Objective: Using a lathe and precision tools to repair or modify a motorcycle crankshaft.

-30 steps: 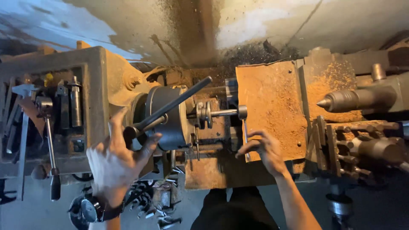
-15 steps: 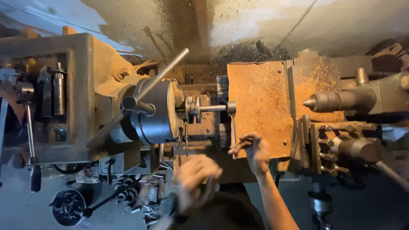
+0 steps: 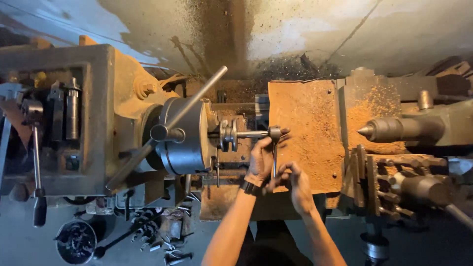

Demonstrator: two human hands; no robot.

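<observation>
I look down on an old metal lathe. Both my hands grip a thin steel wrench handle (image 3: 274,157) that hangs down from a socket on a bolt at the tool post (image 3: 229,134). My left hand (image 3: 260,161) wraps the handle's upper part, a dark watch on its wrist. My right hand (image 3: 294,181) closes on the handle's lower end. The grey round chuck (image 3: 187,135) sits to the left, with a long chuck key bar (image 3: 167,130) stuck in it at a slant.
A rusty flat plate (image 3: 308,133) covered in orange dust lies right of my hands. The pointed tailstock centre (image 3: 389,129) aims left from the right side. The headstock (image 3: 64,113) with levers fills the left. Metal swarf (image 3: 162,226) lies below.
My left hand left the chuck key bar, swung down and across, and now grips the wrench handle above my right hand. The camera shifted slightly.
</observation>
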